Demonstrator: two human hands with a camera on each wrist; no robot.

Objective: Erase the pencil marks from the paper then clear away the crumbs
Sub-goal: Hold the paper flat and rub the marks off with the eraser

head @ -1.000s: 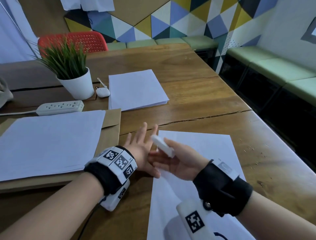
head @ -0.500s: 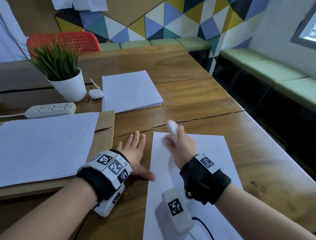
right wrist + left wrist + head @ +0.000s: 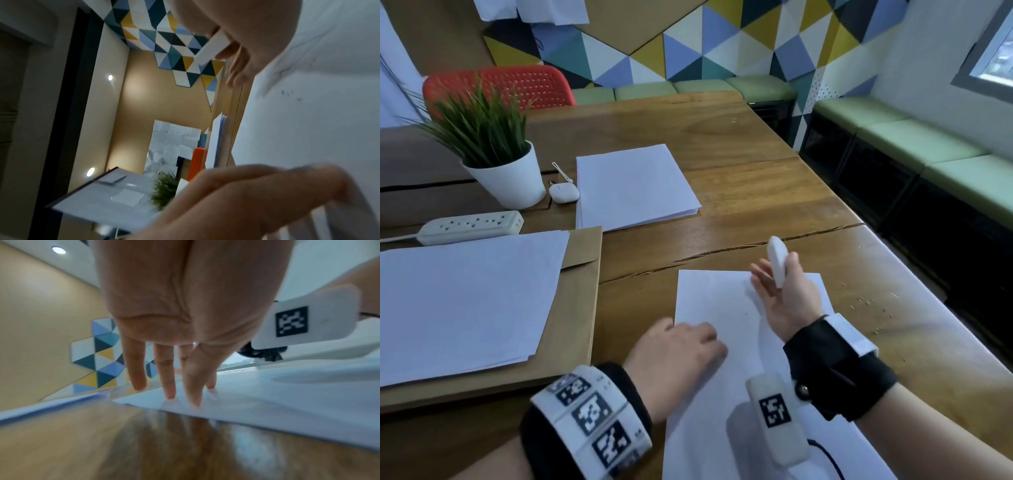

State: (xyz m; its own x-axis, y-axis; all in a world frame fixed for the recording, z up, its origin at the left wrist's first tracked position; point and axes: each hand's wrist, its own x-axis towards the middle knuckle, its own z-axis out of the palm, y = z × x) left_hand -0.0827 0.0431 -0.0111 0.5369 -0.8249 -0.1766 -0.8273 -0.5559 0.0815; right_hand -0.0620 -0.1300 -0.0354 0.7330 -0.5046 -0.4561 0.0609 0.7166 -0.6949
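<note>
**Eraser up, paper pinned**

Nearest in, the left hand is down on the near-left edge of the paper, fingers straight and slightly spread, tips planted on the sheet. The wrist view shows the fingertips pressing right at the paper's border, probably to stop it sliding under a rub or a sweep.

Just beyond, the right hand hovers above the far right part of the sheet, palm turned inward, thumb and fingers clamped on the white eraser, which points up and away, clear of the paper. Held high like that, it looks like a pause between strokes, or the side of the hand getting ready to brush.

On the sheet, the right wrist view picks out faint lines and a few dark specks; crumbs, I'd guess. More crumbs lie scattered on the desk right of the paper.

Farther off: a sheet on a brown envelope at left, a paper stack, a power strip, a potted plant.
</note>
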